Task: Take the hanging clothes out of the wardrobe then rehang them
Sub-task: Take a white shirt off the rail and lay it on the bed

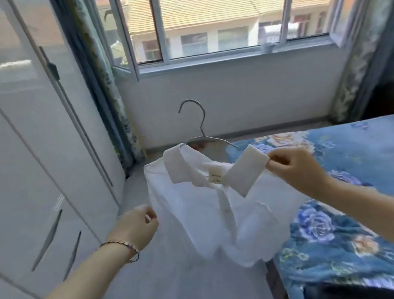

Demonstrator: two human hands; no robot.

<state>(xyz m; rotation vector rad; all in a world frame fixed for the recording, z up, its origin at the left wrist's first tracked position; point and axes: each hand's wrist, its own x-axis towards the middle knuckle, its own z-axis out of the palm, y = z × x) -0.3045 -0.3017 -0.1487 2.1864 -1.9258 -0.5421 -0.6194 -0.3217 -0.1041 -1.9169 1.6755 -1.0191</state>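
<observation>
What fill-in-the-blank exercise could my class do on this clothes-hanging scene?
1. The right hand pinches the white shirt by its ____.
2. The shirt sits on a metal ____.
3. A bracelet circles the ____ wrist.

Missing words: collar; hanger; left.

Wire hanger (200, 120) is thin grey metal with a dull sheen. White shirt (207, 200) is light, smooth cloth, kinda see-through. Wardrobe doors (5, 129) at 9 o'clock are glossy white, properly reflective. Bedspread (355, 201) at 4 o'clock is matt floral cloth.
</observation>
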